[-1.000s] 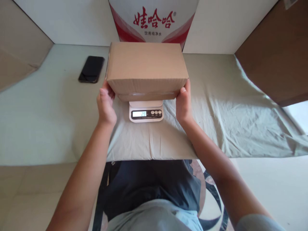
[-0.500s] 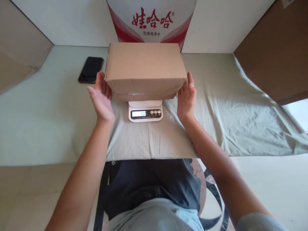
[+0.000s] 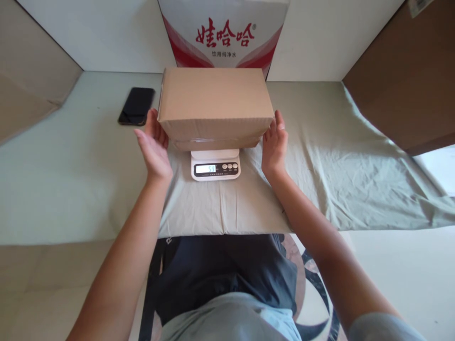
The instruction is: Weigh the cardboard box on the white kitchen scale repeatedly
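The cardboard box sits on the scale, long axis crosswise between my open left hand and right hand; neither grip holds it.

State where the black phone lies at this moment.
In the head view the black phone lies flat on the pale table, left of the cardboard box on the scale, just beyond the left hand.
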Demonstrator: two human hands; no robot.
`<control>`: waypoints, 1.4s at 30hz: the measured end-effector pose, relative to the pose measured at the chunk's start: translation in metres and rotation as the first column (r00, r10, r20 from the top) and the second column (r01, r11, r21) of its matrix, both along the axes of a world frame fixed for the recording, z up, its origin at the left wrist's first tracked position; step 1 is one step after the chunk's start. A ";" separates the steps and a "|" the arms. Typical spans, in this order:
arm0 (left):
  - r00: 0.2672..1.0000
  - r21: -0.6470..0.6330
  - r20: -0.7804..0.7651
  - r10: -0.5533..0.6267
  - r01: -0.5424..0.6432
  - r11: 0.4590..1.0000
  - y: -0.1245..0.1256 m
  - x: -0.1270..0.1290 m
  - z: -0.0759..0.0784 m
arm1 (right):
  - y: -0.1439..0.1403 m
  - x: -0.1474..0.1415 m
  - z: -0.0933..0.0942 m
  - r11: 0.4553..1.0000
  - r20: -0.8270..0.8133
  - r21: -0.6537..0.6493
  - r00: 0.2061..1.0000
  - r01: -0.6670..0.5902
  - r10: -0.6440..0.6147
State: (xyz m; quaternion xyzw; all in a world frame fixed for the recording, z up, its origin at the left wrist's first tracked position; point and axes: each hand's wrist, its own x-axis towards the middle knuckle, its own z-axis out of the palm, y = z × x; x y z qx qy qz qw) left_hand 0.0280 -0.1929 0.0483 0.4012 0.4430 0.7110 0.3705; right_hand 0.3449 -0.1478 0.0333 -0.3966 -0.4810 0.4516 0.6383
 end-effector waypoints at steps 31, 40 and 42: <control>0.995 0.040 -0.065 -0.071 0.074 0.997 -0.003 0.004 -0.001 | -0.003 -0.002 0.004 0.998 0.025 -0.011 0.998 -0.055 0.055; 0.985 0.031 -0.133 -0.105 0.110 0.993 -0.003 0.005 -0.007 | -0.007 -0.010 0.005 0.999 0.055 0.001 0.997 -0.053 0.053; 0.982 0.033 -0.161 -0.095 0.101 0.994 -0.004 0.010 -0.006 | -0.011 -0.014 0.009 0.998 0.068 0.023 0.996 -0.054 0.052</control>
